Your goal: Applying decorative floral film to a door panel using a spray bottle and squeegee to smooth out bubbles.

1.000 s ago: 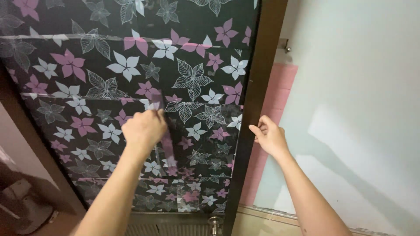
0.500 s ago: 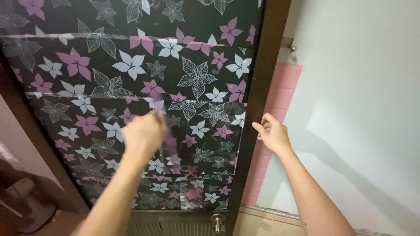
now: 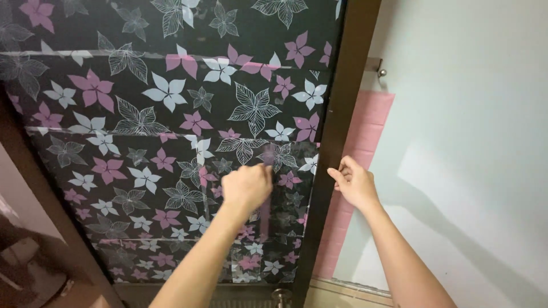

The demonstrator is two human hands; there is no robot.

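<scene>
Head view shows my left hand [image 3: 246,186] closed in a fist around a thin pinkish tool [image 3: 266,188], blurred, pressed flat on the flowered film [image 3: 171,114] that covers the door panel, I think to keep it smooth. Right of it, my right hand [image 3: 355,183] pinches the film's edge at the dark door frame [image 3: 337,114], fingers together. No containers are visible.

We take this for a home: a dark-framed door [image 3: 328,148] covered in flowered film [image 3: 171,114], beside a plain painted wall [image 3: 474,114].
</scene>
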